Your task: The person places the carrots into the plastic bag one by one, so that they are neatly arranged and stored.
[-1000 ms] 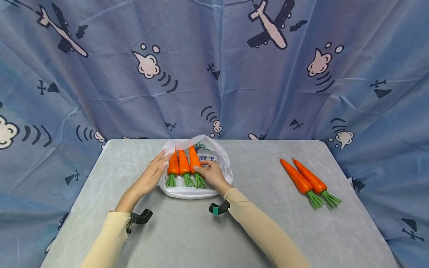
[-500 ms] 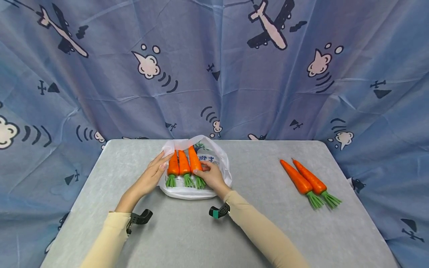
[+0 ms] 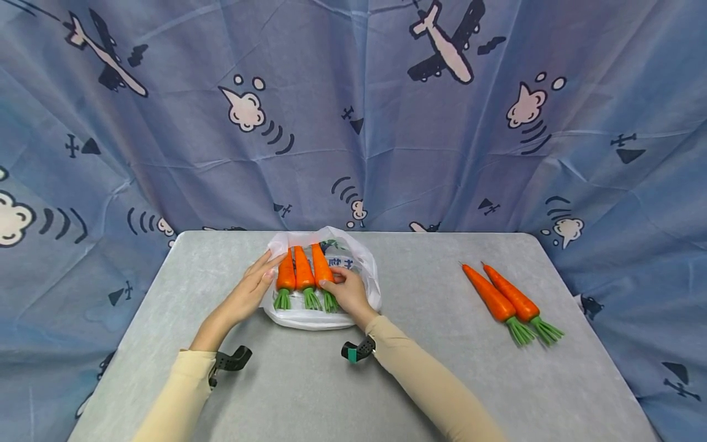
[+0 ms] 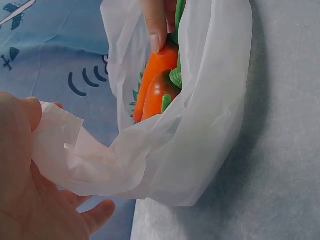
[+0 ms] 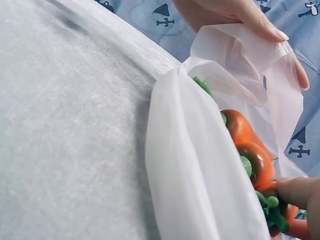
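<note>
A white plastic bag point(image 3: 309, 320) lies on the table with its mouth spread, and three orange carrots with green stems sit side by side in it. My left hand point(image 3: 250, 293) pinches the bag's left rim between thumb and fingers, as the left wrist view shows. Thumb and fingers of my right hand point(image 3: 349, 294) grip the rightmost carrot point(image 3: 320, 264) near its stem end. The middle carrot point(image 3: 303, 270) and the left carrot point(image 3: 285, 275) lie close beside it. In the right wrist view the bag's front wall point(image 5: 200, 170) hides part of the carrots.
Two more carrots, one point(image 3: 488, 294) left of the other point(image 3: 513, 296), lie together on the right side of the grey table point(image 3: 420, 356). A blue patterned curtain point(image 3: 309, 123) hangs behind the table's far edge. Each wrist wears a black strap.
My right hand has shifted slightly with the right carrot, whose stem end sits a little lower and further right. The bag's far rim has sunk slightly. The left hand stays put.
</note>
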A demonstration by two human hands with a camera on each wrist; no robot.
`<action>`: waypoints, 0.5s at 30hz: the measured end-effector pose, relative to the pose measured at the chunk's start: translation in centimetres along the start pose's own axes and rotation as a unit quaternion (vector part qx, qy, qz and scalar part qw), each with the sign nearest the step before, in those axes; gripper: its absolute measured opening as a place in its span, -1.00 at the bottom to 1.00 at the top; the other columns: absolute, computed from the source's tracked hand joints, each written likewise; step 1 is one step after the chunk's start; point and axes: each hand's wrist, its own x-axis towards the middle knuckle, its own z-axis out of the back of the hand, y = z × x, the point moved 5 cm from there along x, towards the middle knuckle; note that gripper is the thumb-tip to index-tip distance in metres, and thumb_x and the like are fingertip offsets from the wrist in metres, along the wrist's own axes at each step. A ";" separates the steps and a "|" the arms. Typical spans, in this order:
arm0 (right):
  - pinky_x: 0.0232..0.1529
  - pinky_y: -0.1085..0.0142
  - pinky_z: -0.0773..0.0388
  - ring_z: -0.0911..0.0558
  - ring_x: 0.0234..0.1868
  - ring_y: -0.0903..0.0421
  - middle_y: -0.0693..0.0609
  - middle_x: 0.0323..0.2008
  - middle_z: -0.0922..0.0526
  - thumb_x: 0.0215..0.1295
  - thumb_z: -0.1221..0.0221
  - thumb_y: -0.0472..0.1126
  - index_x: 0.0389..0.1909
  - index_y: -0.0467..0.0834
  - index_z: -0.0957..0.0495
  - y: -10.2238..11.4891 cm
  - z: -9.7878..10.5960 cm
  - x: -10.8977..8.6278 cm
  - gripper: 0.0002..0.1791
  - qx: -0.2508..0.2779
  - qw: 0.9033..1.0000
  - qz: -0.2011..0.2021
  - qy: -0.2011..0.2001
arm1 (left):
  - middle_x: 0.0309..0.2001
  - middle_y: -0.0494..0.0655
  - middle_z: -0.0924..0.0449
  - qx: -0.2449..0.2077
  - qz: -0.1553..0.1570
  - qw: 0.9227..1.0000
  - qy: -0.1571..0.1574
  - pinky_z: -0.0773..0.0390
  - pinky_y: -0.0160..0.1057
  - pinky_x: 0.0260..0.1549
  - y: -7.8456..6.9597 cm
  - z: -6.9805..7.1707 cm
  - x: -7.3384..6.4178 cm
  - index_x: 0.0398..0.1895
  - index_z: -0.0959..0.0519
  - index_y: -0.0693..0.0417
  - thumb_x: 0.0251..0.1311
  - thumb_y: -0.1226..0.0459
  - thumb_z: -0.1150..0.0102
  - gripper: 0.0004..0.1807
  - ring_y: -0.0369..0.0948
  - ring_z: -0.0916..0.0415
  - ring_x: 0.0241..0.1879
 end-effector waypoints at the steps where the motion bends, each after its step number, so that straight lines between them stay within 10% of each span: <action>1: -0.04 0.22 -0.61 -0.63 -0.06 0.00 -0.19 -0.03 -0.68 0.19 -0.38 -0.15 0.18 -0.18 -0.57 0.1 0.0 0.0 -0.48 -0.003 1.000 0.001 0.000 | 0.60 0.19 0.17 0.001 0.000 1.000 0.000 0.22 0.47 0.41 0.0 0.0 0.0 0.53 -0.20 -0.19 0.59 0.09 0.37 -0.50 0.31 0.20 0.55; 15: -0.09 0.25 -0.56 -0.60 -0.14 0.05 -0.16 -0.11 -0.70 0.17 -0.37 -0.13 0.18 -0.17 -0.58 0.5 0.2 0.1 -0.47 -0.042 0.999 0.017 0.002 | 0.61 0.18 0.17 -0.005 0.008 1.000 -0.006 0.15 0.47 0.40 0.0 0.1 0.0 0.53 -0.18 -0.20 0.59 0.05 0.40 -0.49 0.27 0.18 0.56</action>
